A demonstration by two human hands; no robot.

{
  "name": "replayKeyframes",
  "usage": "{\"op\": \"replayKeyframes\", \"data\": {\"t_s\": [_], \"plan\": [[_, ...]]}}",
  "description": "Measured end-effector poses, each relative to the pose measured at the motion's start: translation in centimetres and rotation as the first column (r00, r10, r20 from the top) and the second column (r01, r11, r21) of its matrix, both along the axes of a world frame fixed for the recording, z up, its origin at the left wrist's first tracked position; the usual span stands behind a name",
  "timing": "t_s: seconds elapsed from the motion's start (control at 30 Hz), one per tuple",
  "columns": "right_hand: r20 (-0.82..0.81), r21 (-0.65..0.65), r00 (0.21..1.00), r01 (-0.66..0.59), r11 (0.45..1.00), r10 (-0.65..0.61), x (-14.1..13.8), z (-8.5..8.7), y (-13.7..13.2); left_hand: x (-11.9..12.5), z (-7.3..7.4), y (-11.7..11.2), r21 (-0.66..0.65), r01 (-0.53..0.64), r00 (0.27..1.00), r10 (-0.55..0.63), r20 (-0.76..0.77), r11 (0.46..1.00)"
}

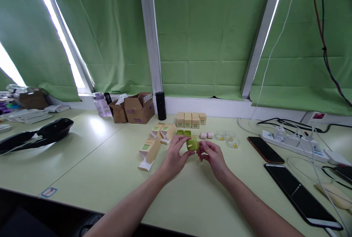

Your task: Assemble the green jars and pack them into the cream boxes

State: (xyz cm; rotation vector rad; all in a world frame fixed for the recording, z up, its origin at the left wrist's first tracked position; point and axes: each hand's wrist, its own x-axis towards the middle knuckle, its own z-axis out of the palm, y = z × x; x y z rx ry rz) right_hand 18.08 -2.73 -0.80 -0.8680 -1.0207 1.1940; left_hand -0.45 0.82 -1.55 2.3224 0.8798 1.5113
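In the lower centre of the frame, the left hand (176,154) pinches a small, rounded green container (193,144) between thumb and fingers, holding it up above the pale bench (115,185). The right hand (214,154) is at the container's right edge, fingers loosely curled with thumb and forefinger close together; whether they touch it or grip anything cannot be told.

The container looks like glossy moulded plastic: probably light and stiff, a little slippery, likely to scuff or crack if dropped rather than dent. Its rounded sides suit a fingertip hold on opposite edges, clear of the pale leaf-shaped mark on its front.

Left of the hands lies a beige carton (152,149) with its end flap open, and beyond it two more cartons (167,133); these look like thin card, easily creased, best held by the long sides. Just behind the container, near the centre, are two green square pieces (187,133). Further right come two pink cylinders (210,135) and clear plastic cups (233,143) with yellow inside, which seem thin-walled and should be lifted gently by the rim. Behind these, four upright cartons (187,120) stand in a row.
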Motion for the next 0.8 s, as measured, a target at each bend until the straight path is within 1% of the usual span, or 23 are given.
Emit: {"op": "replayKeyframes", "data": {"t_s": [0.1,0.2,0.3,0.37,0.47,0.5,0.53,0.57,0.6,0.63,0.67,0.7,0.73,0.77,0.8], "plan": [[0.018,-0.006,1.000,0.002,1.000,-0.001,0.1,-0.1,0.0,0.1,-0.1,0.2,-0.085,0.005,0.998,0.000,0.061,0.996],[0.014,0.006,1.000,-0.005,1.000,0.005,0.1,-0.2,0.0,0.2,-0.1,0.5,-0.192,0.022,0.991,0.004,0.135,0.981],[0.010,0.025,1.000,-0.030,0.999,0.029,0.0,-0.2,0.1,0.3,0.0,0.9,-0.309,0.077,0.978,-0.012,0.208,0.948],[0.025,0.038,0.999,-0.044,0.998,0.043,0.1,-0.3,0.2,0.3,0.3,1.0,-0.395,0.128,0.969,-0.029,0.246,0.910],[0.120,0.063,0.993,-0.022,0.998,0.014,0.3,-0.5,0.5,0.4,0.8,1.0,-0.506,0.165,0.961,-0.022,0.276,0.846],[0.188,0.083,0.982,0.012,0.996,-0.027,0.4,-0.5,0.5,0.4,0.9,1.0,-0.533,0.169,0.959,-0.014,0.283,0.829],[0.282,0.111,0.955,0.059,0.992,-0.089,0.6,-0.5,0.5,0.4,0.9,1.0,-0.555,0.174,0.957,-0.005,0.291,0.813],[0.406,0.149,0.899,0.113,0.982,-0.165,0.7,-0.5,0.5,0.4,0.9,1.0,-0.572,0.181,0.952,0.003,0.305,0.800],[0.544,0.197,0.801,0.166,0.966,-0.249,0.9,-0.4,0.4,0.4,0.8,1.1,-0.585,0.190,0.947,0.011,0.322,0.789],[0.686,0.249,0.653,0.205,0.947,-0.321,1.1,-0.2,0.3,0.3,0.7,1.2,-0.597,0.200,0.940,0.020,0.341,0.777],[0.806,0.299,0.461,0.225,0.927,-0.372,1.3,0.1,0.1,0.3,0.6,1.3,-0.607,0.207,0.933,0.032,0.358,0.767],[0.880,0.341,0.261,0.232,0.911,-0.396,1.5,0.4,-0.1,0.2,0.4,1.4,-0.617,0.212,0.927,0.044,0.372,0.757],[0.916,0.366,0.085,0.231,0.902,-0.393,1.8,0.8,-0.2,0.1,0.3,1.5,-0.628,0.216,0.922,0.054,0.382,0.748],[0.927,0.372,-0.054,0.234,0.898,-0.370,2.1,1.1,-0.3,0.1,0.2,1.6,-0.637,0.217,0.919,0.065,0.389,0.739],[0.930,0.364,-0.155,0.244,0.899,-0.334,2.4,1.5,-0.3,0.0,0.1,1.7,-0.646,0.217,0.917,0.074,0.392,0.732]]}}
